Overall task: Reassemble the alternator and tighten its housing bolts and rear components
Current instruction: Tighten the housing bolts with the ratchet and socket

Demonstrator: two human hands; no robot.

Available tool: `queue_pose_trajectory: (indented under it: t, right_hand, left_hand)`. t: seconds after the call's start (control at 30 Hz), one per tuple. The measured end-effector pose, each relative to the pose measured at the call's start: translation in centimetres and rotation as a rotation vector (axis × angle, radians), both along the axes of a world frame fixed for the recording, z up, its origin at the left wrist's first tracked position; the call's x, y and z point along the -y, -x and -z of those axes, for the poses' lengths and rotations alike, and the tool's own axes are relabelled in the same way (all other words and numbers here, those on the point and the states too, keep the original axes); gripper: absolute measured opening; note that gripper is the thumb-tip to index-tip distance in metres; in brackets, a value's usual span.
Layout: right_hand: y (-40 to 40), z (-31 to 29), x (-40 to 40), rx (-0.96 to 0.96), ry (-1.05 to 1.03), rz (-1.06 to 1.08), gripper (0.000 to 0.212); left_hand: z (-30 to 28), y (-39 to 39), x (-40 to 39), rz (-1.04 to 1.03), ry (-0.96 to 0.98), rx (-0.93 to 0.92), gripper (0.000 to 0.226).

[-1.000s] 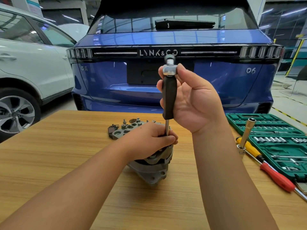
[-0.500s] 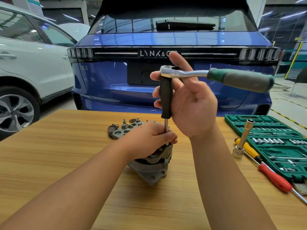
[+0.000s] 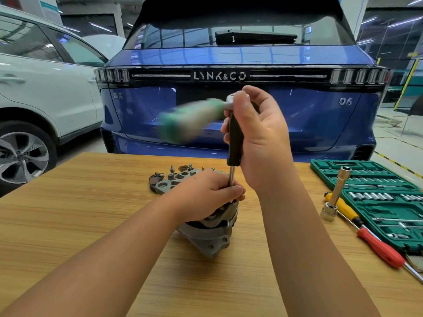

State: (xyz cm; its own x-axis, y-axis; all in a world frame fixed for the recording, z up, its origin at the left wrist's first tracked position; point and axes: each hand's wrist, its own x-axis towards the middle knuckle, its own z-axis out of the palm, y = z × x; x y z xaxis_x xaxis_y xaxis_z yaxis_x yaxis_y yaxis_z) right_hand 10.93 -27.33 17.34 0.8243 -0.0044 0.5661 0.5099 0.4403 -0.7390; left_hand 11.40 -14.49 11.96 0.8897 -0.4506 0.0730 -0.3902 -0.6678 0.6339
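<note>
Head view showed my left hand (image 3: 212,195) gripping the alternator (image 3: 212,234) at table centre, right hand (image 3: 258,138) gripping the upright extension (image 3: 234,143), ratchet handle (image 3: 190,120) blurred toward nine o'clock: housing-bolt tightening, likely needing another steady swing.

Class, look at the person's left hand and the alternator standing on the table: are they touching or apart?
Touching. The head view shows the left hand resting on top of the alternator, fingers curled over its upper housing around the tool's metal shaft.
</note>
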Motion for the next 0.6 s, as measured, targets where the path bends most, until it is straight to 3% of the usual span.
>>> queue_pose_trajectory:
  t: [0.1, 0.23, 0.3, 0.47, 0.6]
  right_hand:
    - [0.3, 0.4, -1.5, 0.140, 0.181, 0.448, 0.046]
    - [-0.1, -0.1, -2.8, 0.101, 0.195, 0.558, 0.032]
    - [-0.3, -0.5, -2.0, 0.026, 0.183, 0.405, 0.036]
    - [-0.2, -1.1, 1.2, -0.172, 0.026, -0.380, 0.038]
    - [-0.5, -0.9, 2.0, -0.217, -0.137, -0.545, 0.049]
  left_hand:
    - [-0.1, 0.2, 0.1, 0.002, -0.028, 0.029, 0.025]
    - [0.0, 0.2, 0.1, -0.003, -0.045, 0.056, 0.028]
    - [0.1, 0.1, 0.1, -0.001, -0.047, 0.036, 0.025]
    - [0.1, 0.0, -0.1, 0.022, 0.017, -0.016, 0.017]
    - [0.0, 0.0, 0.0, 0.009, 0.054, -0.042, 0.014]
